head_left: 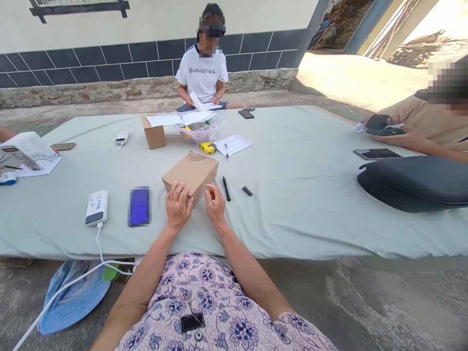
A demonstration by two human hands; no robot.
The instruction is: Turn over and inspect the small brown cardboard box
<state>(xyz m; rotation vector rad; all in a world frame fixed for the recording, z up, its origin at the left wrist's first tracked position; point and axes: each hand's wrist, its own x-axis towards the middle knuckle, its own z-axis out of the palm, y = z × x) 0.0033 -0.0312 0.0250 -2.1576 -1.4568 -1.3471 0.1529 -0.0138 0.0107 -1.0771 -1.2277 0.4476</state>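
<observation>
A brown cardboard box (190,171) with dark scribbled lines on its far top edge lies on the cloth-covered table in front of me. My left hand (178,207) rests on its near left edge, fingers stretched and slightly spread over the top. By the near right corner, my right hand (215,204) has its fingers curled toward the thumb; anything between them is hidden. Just right of that hand lies a black pen (226,188), and beyond it a small black cap-like piece (247,191).
A white power bank (97,208) with a cable and a purple item (139,206) lie left. Further back are a yellow tape measure (208,148), a paper sheet (234,146), and a clear basin (201,131). A black case (413,183) lies right. Other people sit around the table.
</observation>
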